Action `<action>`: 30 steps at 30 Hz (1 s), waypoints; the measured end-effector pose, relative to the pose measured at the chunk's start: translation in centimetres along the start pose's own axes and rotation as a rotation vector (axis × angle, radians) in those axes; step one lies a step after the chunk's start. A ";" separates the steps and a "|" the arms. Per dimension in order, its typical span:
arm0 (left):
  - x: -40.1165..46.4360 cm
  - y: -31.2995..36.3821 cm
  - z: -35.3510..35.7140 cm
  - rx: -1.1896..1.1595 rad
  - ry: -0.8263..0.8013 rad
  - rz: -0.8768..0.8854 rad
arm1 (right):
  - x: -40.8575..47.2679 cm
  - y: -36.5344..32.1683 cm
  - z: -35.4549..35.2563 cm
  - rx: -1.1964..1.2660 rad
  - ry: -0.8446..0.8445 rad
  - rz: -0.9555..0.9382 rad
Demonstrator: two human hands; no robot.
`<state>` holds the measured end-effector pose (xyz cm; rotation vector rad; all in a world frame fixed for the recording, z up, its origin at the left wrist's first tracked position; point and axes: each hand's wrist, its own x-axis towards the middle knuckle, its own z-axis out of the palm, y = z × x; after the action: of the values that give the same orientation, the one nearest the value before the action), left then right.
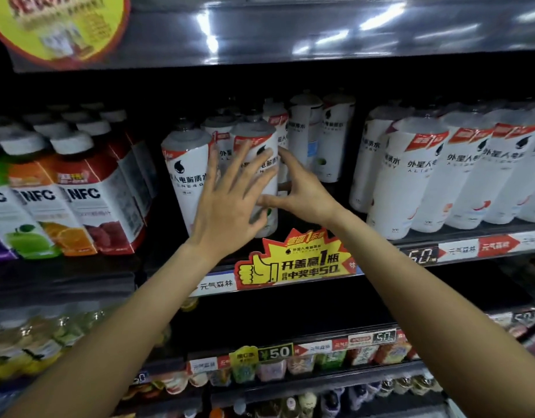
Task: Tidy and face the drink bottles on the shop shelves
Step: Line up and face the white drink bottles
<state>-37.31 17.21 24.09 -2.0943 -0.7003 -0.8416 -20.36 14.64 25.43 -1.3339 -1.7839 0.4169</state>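
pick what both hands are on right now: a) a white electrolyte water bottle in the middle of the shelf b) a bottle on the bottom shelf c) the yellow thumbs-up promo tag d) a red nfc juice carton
a: the left hand lies with spread fingers across the front of the white electrolyte water bottle, and the right hand reaches around its right side.

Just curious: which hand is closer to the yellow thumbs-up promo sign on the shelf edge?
The left hand, though not by much. It lies spread on a white bottle just above the sign; the right hand sits higher, above the sign, by that bottle's right side.
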 end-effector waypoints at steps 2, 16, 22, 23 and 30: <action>0.0 0.3 0.1 0.031 -0.015 -0.019 | 0.4 0.1 -0.2 0.005 -0.037 0.010; 2.0 0.6 2.6 0.287 -0.010 0.217 | 1.5 5.2 -2.7 -0.724 0.128 0.092; 2.1 0.6 3.1 0.354 0.060 0.216 | 4.5 5.9 -2.3 -0.940 0.159 0.149; 1.9 0.6 3.2 0.356 0.071 0.213 | 4.7 6.0 -2.1 -0.950 0.148 0.147; 1.9 0.7 3.5 0.330 0.104 0.218 | 6.4 6.3 -1.0 -0.659 0.397 0.218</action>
<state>-34.46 19.94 23.44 -1.7791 -0.5053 -0.6583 -16.17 22.55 24.42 -1.9132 -1.4882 -0.3471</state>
